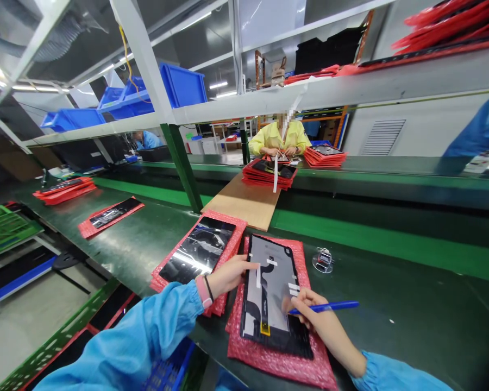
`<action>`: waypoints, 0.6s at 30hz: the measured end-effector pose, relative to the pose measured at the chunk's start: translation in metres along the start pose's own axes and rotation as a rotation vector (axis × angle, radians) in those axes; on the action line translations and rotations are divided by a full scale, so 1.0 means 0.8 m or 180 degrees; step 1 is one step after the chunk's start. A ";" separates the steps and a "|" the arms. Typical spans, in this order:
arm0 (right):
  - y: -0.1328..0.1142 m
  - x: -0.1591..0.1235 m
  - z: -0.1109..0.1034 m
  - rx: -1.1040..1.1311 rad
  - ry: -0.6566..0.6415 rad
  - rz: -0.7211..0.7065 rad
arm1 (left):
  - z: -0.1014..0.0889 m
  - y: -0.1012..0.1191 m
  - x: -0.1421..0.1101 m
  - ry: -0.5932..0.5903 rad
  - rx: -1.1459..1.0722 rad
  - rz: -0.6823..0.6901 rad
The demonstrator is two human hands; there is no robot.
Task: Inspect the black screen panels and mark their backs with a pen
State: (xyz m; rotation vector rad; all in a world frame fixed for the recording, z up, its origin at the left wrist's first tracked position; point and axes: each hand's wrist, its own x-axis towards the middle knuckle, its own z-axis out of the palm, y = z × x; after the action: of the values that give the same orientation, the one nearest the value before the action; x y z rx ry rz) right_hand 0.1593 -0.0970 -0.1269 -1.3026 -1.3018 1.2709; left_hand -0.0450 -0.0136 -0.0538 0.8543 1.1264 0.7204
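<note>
Panel lay on pink bubble wrap, lower centre. Hands apart — right hand clamped on blue pen-like tool, left hand touched panel's left edge, grip unclear. Green crate, lower left, held dark, red-edged sheets; blue bins, upper left — contents hidden.

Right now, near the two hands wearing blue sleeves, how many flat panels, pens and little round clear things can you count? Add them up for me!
Flat panels: 2 (the grey-backed panel and the shiny black panel beside it)
Pens: 1 (the blue pen in the right hand)
Little round clear things: 1 (the clear disc)
Total: 4
</note>
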 end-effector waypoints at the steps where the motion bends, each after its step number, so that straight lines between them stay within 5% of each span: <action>1: 0.000 0.000 -0.001 0.0068 0.0004 -0.0003 | 0.008 -0.001 0.000 -0.0096 -0.0028 0.0053; 7: -0.030 -0.015 -0.031 0.0200 0.0444 -0.0393 | 0.029 -0.005 -0.009 -0.0097 -0.0134 0.0755; 13: -0.102 -0.025 -0.082 0.0779 0.1222 -0.0927 | 0.036 0.028 -0.032 -0.0092 -0.0079 0.2009; 18: -0.148 -0.024 -0.093 0.0866 0.1492 -0.1049 | 0.052 0.058 -0.047 -0.0250 -0.0304 0.2285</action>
State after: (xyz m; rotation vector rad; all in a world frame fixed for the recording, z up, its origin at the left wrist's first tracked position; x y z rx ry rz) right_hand 0.2228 -0.1020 -0.0010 -1.0563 -0.9244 0.8146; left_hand -0.0188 -0.0307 0.0118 1.2062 0.6921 1.3034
